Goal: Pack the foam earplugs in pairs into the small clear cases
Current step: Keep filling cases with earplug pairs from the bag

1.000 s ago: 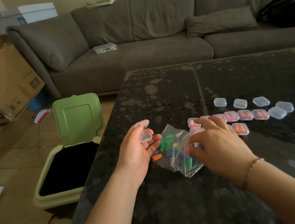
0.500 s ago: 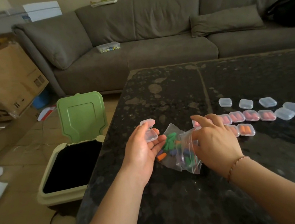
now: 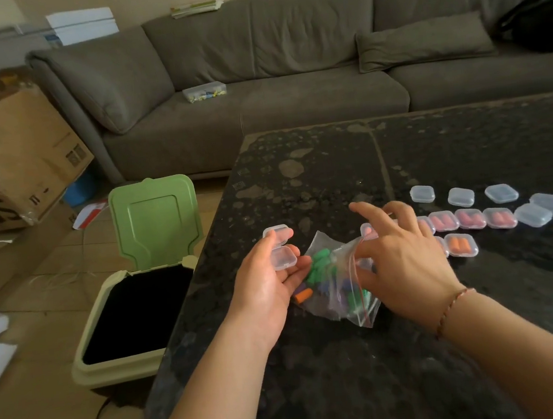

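My left hand [image 3: 263, 290] lies palm up over the table's left part and holds a small clear case [image 3: 284, 258], hinged open and with nothing in it. Beside it on the table lies a clear zip bag [image 3: 332, 289] of green, purple and orange foam earplugs. My right hand [image 3: 408, 263] is at the bag's mouth and pinches its rim, with the index finger raised straight. Behind that hand runs a row of closed cases with pink earplugs [image 3: 471, 218]. One case holds an orange pair [image 3: 460, 245]. Several closed clear cases [image 3: 460, 196] lie further back and to the right.
The dark stone table [image 3: 332, 168] stands before a grey sofa [image 3: 290, 104] with a small plastic box [image 3: 204, 91] on its seat. An open bin [image 3: 131, 312] with a raised green lid [image 3: 155, 219] stands at the table's left edge. A cardboard box [image 3: 21, 159] is far left.
My right hand has drawn back from deep in the bag to its mouth, and its fingers have lifted and spread. My left hand keeps the open case in place.
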